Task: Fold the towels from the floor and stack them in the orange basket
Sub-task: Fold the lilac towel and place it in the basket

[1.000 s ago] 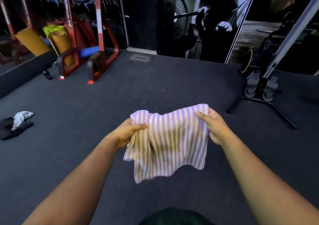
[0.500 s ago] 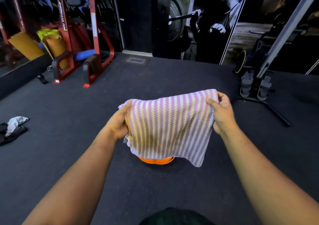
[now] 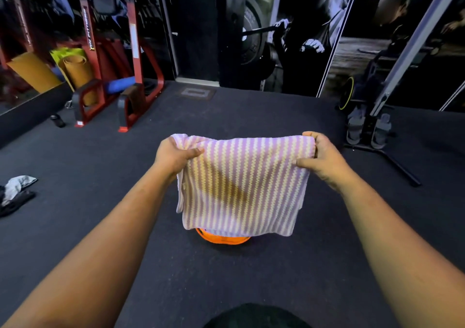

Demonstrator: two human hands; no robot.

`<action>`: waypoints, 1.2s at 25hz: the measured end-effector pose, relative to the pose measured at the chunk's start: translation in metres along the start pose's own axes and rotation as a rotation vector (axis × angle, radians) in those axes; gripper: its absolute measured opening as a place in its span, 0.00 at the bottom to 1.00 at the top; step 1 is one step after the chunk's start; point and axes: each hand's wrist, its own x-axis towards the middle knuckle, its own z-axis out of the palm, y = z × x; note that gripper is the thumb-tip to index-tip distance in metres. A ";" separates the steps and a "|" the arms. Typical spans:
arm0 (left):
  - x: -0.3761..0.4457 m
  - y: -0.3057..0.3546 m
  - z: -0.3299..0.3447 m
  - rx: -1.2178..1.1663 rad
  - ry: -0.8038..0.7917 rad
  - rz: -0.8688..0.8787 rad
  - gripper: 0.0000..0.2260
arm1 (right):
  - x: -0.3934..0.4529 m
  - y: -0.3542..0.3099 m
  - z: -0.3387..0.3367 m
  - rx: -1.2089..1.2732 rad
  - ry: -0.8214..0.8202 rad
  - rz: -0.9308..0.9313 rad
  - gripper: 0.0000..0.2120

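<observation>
Left hand and right hand grip the striped towel by its far corners, stretched between them above the orange basket.

A purple-and-cream zigzag-striped towel hangs in mid-air at the centre of the scene, doubled over, its top edge pulled nearly level and its stripes running top to bottom. The left hand grips its upper left corner and the right hand grips its upper right corner. Its lower edge drapes over the orange basket, which stands on the dark floor just beneath and shows only a curved strip of rim; something pale, possibly a folded towel, lies inside. Far to the left, a crumpled grey-white towel lies on the floor against dark cloth.
</observation>
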 end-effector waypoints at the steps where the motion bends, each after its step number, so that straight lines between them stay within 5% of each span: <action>1: 0.003 0.003 -0.005 0.040 -0.007 0.020 0.31 | 0.000 -0.003 -0.001 -0.191 0.024 -0.031 0.28; 3: 0.012 0.007 -0.014 0.116 -0.015 0.079 0.33 | 0.000 -0.012 0.001 -0.439 0.140 -0.103 0.19; 5: 0.014 0.015 -0.019 0.082 -0.036 0.164 0.32 | 0.001 -0.015 0.003 -0.431 0.245 -0.172 0.13; 10: -0.002 0.037 -0.030 -0.242 -0.363 0.281 0.28 | 0.009 -0.017 0.004 0.122 0.293 -0.164 0.06; 13: -0.007 0.041 -0.024 -0.162 -0.493 0.274 0.29 | 0.015 -0.023 0.010 0.280 0.347 -0.182 0.06; 20: -0.003 0.023 -0.011 0.828 0.192 0.408 0.23 | 0.018 -0.041 0.016 0.319 0.308 -0.310 0.10; 22: 0.003 0.013 -0.011 0.651 0.244 0.466 0.25 | 0.017 -0.051 0.013 0.359 0.263 -0.346 0.10; 25: 0.006 0.011 -0.006 -0.182 0.039 0.308 0.24 | 0.021 -0.071 0.011 0.445 0.221 -0.342 0.08; 30: 0.000 0.040 0.016 -0.510 0.060 0.223 0.25 | 0.034 -0.076 0.003 0.455 0.228 -0.245 0.07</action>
